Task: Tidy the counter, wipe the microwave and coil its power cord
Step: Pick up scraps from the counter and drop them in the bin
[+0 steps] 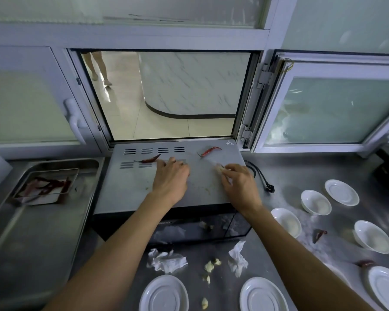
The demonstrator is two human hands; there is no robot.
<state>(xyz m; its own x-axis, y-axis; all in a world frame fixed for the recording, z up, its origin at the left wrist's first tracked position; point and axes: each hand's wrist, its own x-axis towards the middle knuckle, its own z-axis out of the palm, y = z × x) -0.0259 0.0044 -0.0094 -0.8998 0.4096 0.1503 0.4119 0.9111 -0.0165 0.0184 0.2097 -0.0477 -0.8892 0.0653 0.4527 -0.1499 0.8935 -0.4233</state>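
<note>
I see the microwave's [130, 189] flat grey metal top, crumb-flecked, with my left hand [170, 179] resting spread beside a wrinkled red chilli [149, 158] and my right hand [239, 185] pinching a pale scrap [219, 169].

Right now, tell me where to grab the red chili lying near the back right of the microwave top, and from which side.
Pinch the red chili at its thick middle, coming straight down from above. It lies flat on the microwave lid, slanted, thin stem toward the front left, so fingers likely close best across its width. The right hand is nearest but already pinches a pale scrap.
</note>
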